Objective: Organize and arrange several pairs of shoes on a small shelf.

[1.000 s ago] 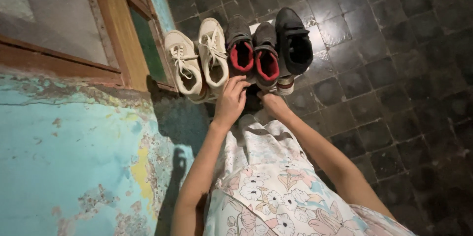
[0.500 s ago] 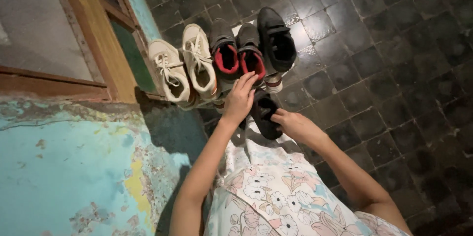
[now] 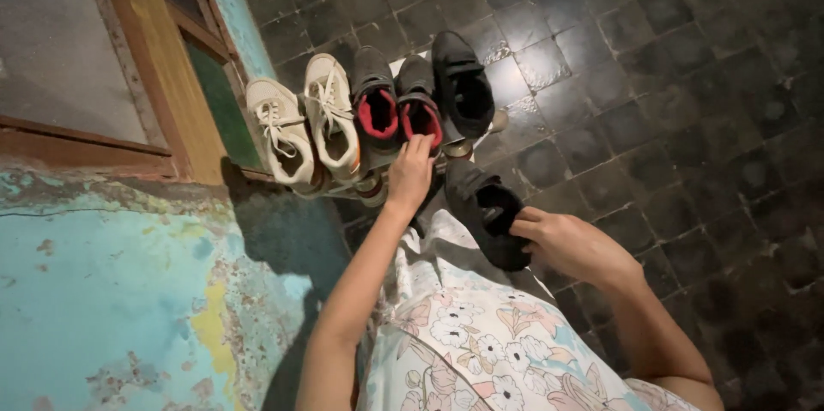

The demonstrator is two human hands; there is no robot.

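A row of shoes stands on a low rack by the wall: a pair of cream lace-up sneakers [image 3: 305,123], a pair of dark shoes with red lining [image 3: 395,106], and one black strap shoe [image 3: 462,92]. My left hand [image 3: 410,172] rests on the heel of the right-hand red-lined shoe. My right hand [image 3: 573,244] grips the heel of a second black shoe [image 3: 485,209], held low in front of the rack and apart from the row.
A wooden door frame [image 3: 163,68] and a peeling turquoise wall [image 3: 112,291] lie to the left. Dark square floor tiles [image 3: 652,76] spread to the right. My floral dress [image 3: 481,342] fills the lower middle.
My right hand has pulled the black shoe out from under the rack, back and to the right. My left hand stays at the red-lined shoes. The camera has shifted slightly.
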